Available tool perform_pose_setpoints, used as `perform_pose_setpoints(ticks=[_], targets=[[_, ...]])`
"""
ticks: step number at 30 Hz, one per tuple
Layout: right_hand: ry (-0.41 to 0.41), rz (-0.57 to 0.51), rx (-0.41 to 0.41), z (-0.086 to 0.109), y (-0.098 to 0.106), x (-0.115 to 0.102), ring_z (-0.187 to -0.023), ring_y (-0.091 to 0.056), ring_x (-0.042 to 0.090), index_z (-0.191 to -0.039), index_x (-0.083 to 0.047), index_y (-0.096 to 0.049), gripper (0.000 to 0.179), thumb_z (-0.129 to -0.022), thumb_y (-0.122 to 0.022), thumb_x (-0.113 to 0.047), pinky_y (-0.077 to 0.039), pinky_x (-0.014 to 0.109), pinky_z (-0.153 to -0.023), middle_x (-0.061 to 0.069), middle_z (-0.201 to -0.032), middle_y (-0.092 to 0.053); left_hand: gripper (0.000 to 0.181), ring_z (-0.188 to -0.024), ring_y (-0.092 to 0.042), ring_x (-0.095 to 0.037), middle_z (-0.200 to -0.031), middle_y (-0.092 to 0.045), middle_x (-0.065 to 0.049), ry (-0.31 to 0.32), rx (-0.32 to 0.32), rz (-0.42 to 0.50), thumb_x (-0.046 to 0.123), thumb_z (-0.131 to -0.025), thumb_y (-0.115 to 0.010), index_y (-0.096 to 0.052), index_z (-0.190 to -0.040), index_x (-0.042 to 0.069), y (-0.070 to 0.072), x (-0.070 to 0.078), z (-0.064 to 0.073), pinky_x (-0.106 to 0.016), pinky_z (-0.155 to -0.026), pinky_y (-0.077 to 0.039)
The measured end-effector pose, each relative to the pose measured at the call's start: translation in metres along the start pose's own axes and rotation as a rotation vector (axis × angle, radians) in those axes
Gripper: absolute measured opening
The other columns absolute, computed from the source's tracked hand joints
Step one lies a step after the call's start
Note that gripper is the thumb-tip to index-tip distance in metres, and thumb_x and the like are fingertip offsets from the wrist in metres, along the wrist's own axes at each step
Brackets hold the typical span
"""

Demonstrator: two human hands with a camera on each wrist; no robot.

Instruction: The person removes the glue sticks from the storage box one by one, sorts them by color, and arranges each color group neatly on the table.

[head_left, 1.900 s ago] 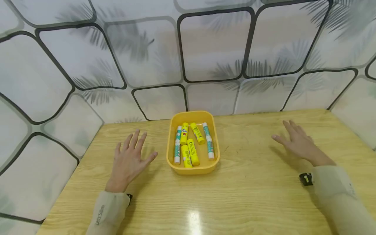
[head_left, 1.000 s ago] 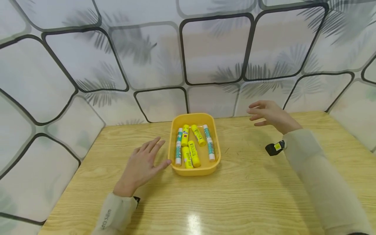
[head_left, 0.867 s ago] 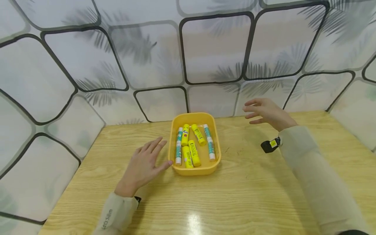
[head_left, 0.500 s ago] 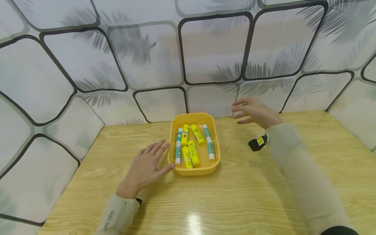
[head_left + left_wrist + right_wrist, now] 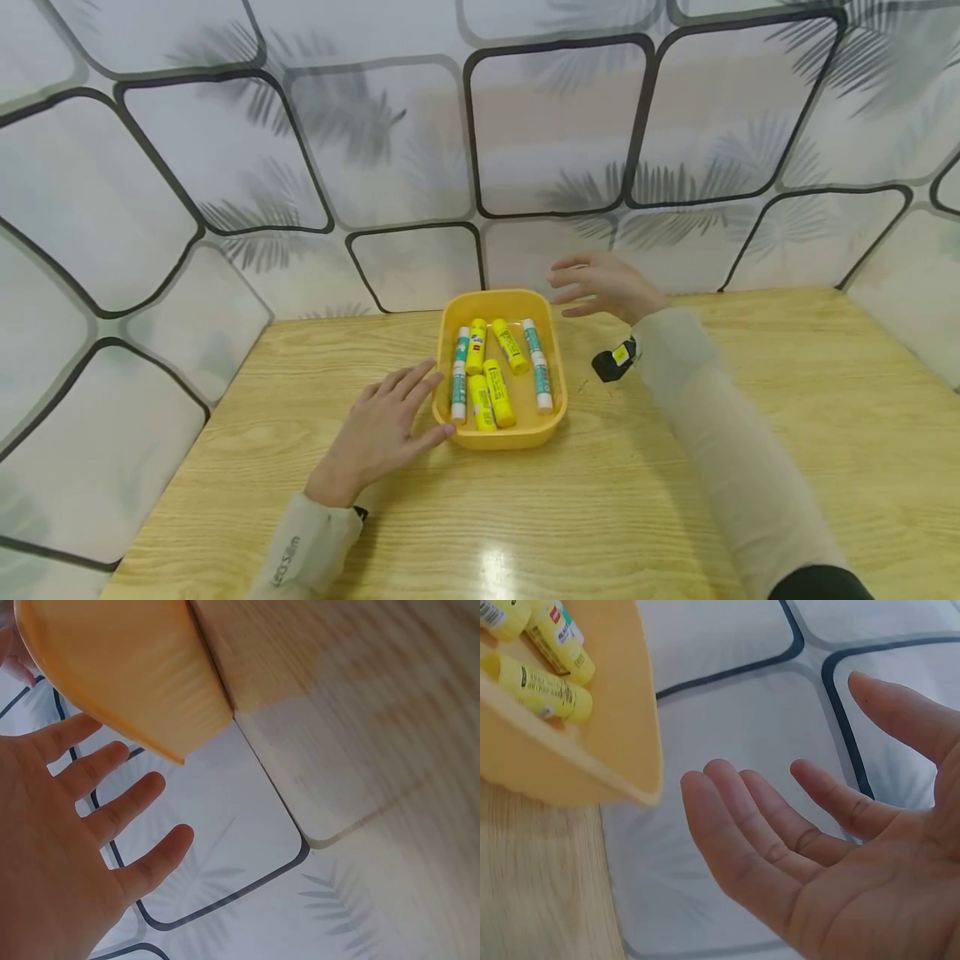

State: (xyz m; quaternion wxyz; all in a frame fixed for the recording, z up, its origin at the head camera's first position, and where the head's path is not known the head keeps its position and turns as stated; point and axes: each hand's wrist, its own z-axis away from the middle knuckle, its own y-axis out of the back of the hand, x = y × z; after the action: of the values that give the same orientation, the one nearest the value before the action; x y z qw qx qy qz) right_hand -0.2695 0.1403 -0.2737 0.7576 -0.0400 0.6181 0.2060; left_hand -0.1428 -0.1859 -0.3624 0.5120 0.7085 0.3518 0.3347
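A yellow plastic basket [image 5: 517,440] stands on the table, holding several yellow glue sticks [image 5: 498,393]. Slim white-and-teal glue sticks [image 5: 459,379] lie along its left and right sides. My left hand [image 5: 375,437] is at the basket's left side, fingers spread, its thumb overlapping the front left corner; whether it touches the rim I cannot tell. Beyond the back right corner is my right hand [image 5: 603,287], raised with fingers loosely bent and nothing in them. In the right wrist view, a gap separates its fingertips from the basket wall [image 5: 622,712].
The wooden table [image 5: 465,517] extends around the basket on the left, front and right. Close behind it, a white patterned sheet [image 5: 555,142] forms a wall that also wraps the sides. A black wrist device [image 5: 613,362] hangs at my right cuff.
My right hand has come up and moved left, from the table's far right to near the basket's back right corner. My left hand has shifted right to the basket's left side. The basket stays put.
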Motion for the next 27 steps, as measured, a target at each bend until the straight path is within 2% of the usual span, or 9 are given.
perform_pose_setpoints(ticks=[6, 11, 22, 27], targets=[[-0.008, -0.026, -0.017, -0.01, -0.016, -0.002, -0.13, -0.049, 0.045, -0.151, 0.005, -0.035, 0.055, -0.105, -0.056, -0.016, -0.049, 0.05, -0.103, 0.027, -0.15, -0.041, 0.075, -0.135, -0.048, -0.036, -0.157, -0.043, -0.009, -0.01, -0.005, -0.015, 0.061, -0.095, -0.058, -0.053, -0.147, 0.008, 0.0, 0.0, 0.0, -0.063, -0.097, -0.047], [-0.023, -0.006, -0.015, -0.017, -0.026, -0.001, -0.128, -0.052, 0.043, -0.149, 0.006, -0.038, 0.053, -0.105, -0.056, -0.017, -0.051, 0.049, -0.101, 0.028, -0.147, -0.043, 0.076, -0.135, -0.048, -0.037, -0.157, -0.043, -0.009, -0.012, -0.006, -0.01, 0.061, -0.094, -0.059, -0.053, -0.147, 0.008, -0.001, 0.001, 0.001, -0.063, -0.097, -0.047], [-0.051, -0.024, -0.057, -0.027, -0.041, 0.007, -0.13, -0.051, 0.044, -0.146, 0.007, -0.039, 0.05, -0.105, -0.056, -0.016, -0.049, 0.051, -0.102, 0.028, -0.147, -0.043, 0.077, -0.126, -0.055, -0.041, -0.157, -0.043, -0.012, 0.002, -0.056, 0.051, 0.057, -0.094, -0.062, -0.052, -0.148, 0.004, -0.004, 0.002, 0.003, -0.063, -0.094, -0.049], [-0.048, 0.002, -0.051, -0.031, -0.044, 0.002, -0.128, -0.052, 0.042, -0.143, 0.004, -0.043, 0.048, -0.104, -0.059, -0.018, -0.051, 0.051, -0.1, 0.026, -0.145, -0.045, 0.076, -0.124, -0.057, -0.04, -0.157, -0.043, -0.012, 0.002, -0.032, 0.05, 0.057, -0.094, -0.062, -0.052, -0.147, 0.004, -0.004, 0.001, 0.0, -0.062, -0.093, -0.05]])
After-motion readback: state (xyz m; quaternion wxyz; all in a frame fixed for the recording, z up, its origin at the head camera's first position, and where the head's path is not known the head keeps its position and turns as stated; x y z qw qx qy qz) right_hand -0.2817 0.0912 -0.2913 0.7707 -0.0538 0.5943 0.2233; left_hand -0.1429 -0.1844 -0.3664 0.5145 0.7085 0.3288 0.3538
